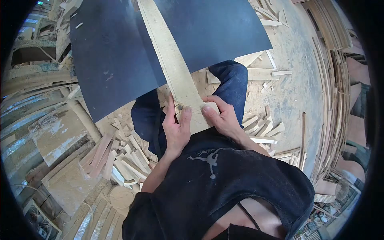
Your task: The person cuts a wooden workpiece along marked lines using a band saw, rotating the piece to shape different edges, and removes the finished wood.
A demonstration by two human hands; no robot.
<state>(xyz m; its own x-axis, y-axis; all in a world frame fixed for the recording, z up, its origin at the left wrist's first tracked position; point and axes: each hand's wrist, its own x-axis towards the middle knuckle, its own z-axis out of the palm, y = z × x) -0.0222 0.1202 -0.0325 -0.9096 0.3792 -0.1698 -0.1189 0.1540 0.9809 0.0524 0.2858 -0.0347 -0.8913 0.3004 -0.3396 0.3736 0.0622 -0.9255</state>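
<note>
A long, pale wooden board [170,56] runs from the far side of a dark table top [116,68] back to my body. Its near end hangs past the table's edge, close to my chest, and shows a small dark round hole. My left hand [177,126] grips the left side of that end, thumb on top. On the opposite side, my right hand [222,116] holds the board with its thumb pressed on the upper face. The fingers beneath the wood are hidden.
Wood offcuts [130,162] lie heaped on the floor at lower left, with more pieces [262,128] at right. A small white stick [79,25] rests on the table's left part. Long boards [332,92] line the right side.
</note>
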